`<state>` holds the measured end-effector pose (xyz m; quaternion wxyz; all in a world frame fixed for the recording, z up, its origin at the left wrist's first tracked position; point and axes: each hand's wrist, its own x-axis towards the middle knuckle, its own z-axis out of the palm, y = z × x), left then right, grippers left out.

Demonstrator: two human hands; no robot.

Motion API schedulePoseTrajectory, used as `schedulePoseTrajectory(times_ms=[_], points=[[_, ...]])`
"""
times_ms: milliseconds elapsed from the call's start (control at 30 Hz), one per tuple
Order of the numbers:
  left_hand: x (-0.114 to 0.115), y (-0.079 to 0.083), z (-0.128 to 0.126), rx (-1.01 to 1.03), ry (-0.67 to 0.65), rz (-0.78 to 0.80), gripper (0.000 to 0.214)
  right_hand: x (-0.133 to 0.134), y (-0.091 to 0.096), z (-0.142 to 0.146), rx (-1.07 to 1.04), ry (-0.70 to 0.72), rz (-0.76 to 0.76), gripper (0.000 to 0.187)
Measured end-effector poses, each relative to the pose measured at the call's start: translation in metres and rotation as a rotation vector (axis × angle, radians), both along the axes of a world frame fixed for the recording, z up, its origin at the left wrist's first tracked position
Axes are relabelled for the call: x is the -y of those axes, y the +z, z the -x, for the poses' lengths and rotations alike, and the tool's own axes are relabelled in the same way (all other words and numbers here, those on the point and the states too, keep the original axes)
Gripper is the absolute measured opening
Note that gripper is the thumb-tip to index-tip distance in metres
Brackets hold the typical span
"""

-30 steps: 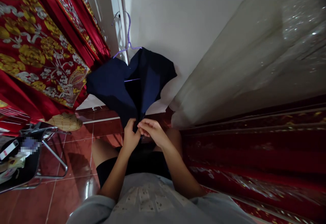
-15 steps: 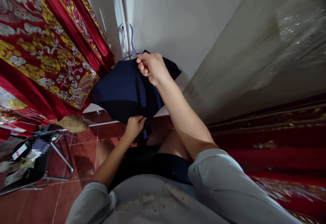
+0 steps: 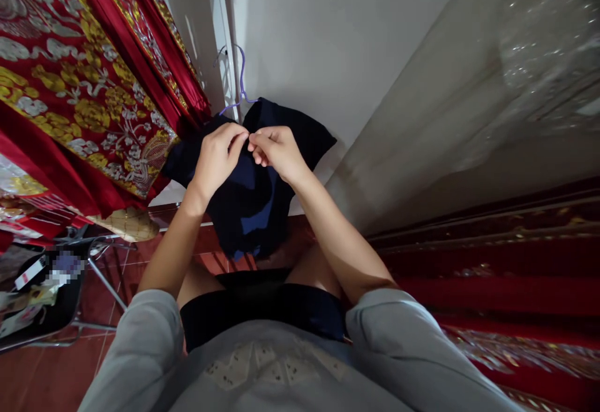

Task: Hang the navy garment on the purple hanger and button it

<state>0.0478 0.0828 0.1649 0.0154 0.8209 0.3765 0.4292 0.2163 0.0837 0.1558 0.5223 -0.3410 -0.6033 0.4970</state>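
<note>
A navy shirt (image 3: pixel 262 212) hangs on a purple hanger (image 3: pixel 242 77), against the edge of a white panel. Close to its neck, my left hand (image 3: pixel 219 154) is closed in a pinch of thumb and forefinger on the shirt's front edge. Opposite it, my right hand (image 3: pixel 276 150) pinches the cloth too, with its other fingers curled in. The fingertips of both hands nearly meet. Any small part between them, such as a button, is too small to make out. The shirt's lower end droops in folds above my knees.
Red cloths with gold and silver embroidery (image 3: pixel 107 105) hang at the left. Below them stands a folding chair (image 3: pixel 70 299) with small items on it. Clear plastic sheeting (image 3: pixel 469 105) covers the right side, above more red fabric (image 3: pixel 492 293). The floor (image 3: pixel 98 281) is red tile.
My left hand has risen from the shirt's lower part to its neck, meeting my right hand, which has shifted slightly down. The shirt's lower end has dropped and hangs loose.
</note>
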Motion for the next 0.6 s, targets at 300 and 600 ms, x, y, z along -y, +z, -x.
schedulePoseTrajectory(times_ms=[300, 600], points=[[0.001, 0.008, 0.006, 0.085, 0.088, -0.152, 0.035, -0.002, -0.017, 0.007, 0.033, -0.106, -0.03, 0.03], [-0.049, -0.074, 0.113, 0.642, 0.522, -0.086, 0.043, 0.028, -0.079, 0.021, -0.084, -0.027, 0.214, 0.028]])
